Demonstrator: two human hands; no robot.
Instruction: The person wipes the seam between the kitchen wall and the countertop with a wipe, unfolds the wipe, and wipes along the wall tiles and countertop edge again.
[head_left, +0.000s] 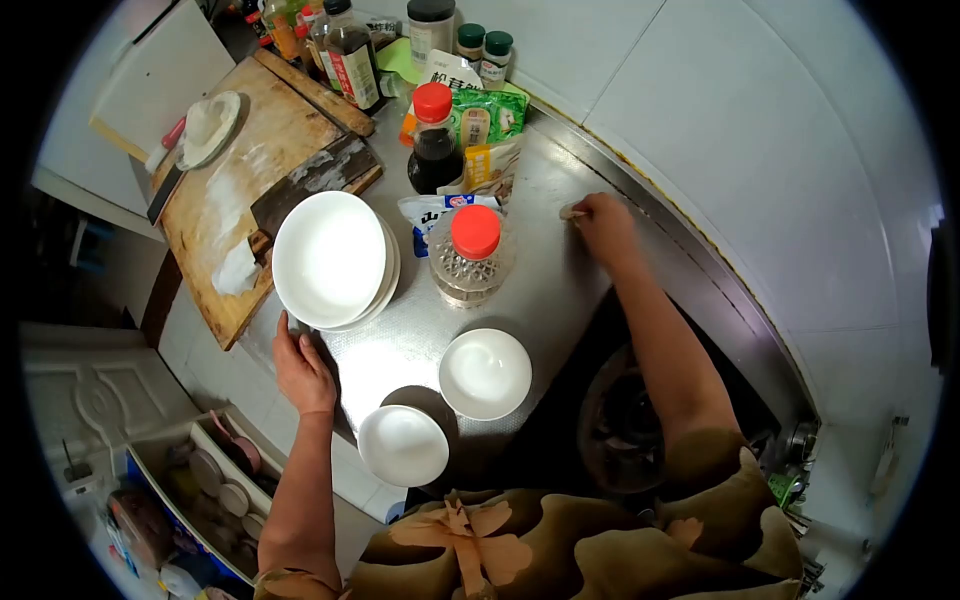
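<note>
My right hand [605,230] is over the metal counter [550,180] near the wall, its fingers pinched on a small pale piece [570,213] whose kind I cannot make out. At the counter's left edge my left hand [304,372] is open, fingers stretched out, just below a stack of white bowls [330,258]. I cannot tell whether its fingertips touch the stack. Two small white bowls, one nearer the middle [485,373] and one closer to my body [403,446], stand apart. Between the hands is a clear jar with a red lid [475,232].
A wooden cutting board [200,250] at left bears a cleaver [315,180], white powder and a dish of dough [210,130]. A dark sauce bottle [434,150], food packets [490,120] and several jars line the back. A dark cooktop [560,420] lies under my right forearm.
</note>
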